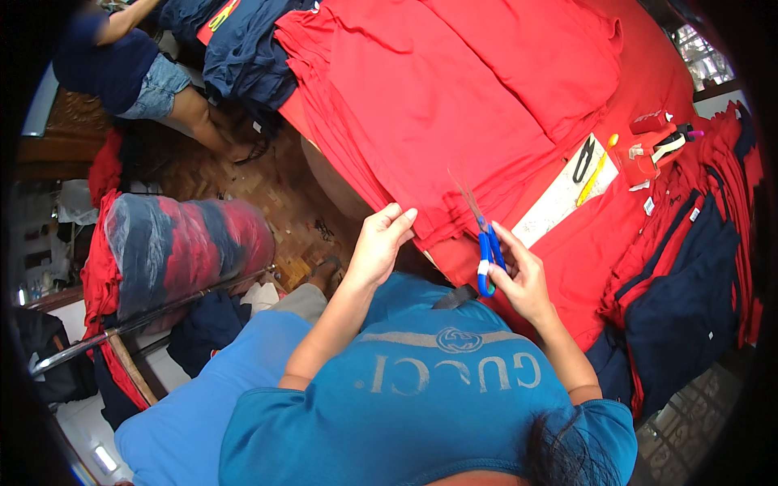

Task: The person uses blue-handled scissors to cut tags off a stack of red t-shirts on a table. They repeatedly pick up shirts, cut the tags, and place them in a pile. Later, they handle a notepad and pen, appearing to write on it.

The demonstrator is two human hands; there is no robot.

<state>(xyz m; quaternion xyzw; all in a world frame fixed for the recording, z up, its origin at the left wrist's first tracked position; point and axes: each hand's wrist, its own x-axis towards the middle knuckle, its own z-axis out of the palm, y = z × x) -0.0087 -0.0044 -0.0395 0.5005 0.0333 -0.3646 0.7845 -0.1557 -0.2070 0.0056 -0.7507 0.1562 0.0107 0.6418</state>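
Note:
My right hand [523, 279] is closed around the blue handles of a pair of scissors [489, 251]. Their thin blades point away from me, slightly parted, above the red garments [438, 105] spread over the table. At the near left corner of that cloth, my left hand [381, 247] is raised with thumb and forefinger pinched together. Its fingertips meet the cloth's edge in the picture; whether they grip the fabric or a thread is too small to tell.
A white board [559, 194] holds black snips [583, 159] and a yellow pen [596, 174]. Beyond it sits a red tape dispenser [648, 162]. Navy garments [681, 275] hang at right. Left are a plastic-wrapped bundle [186, 251], a metal rail [162, 312] and another person [146, 73].

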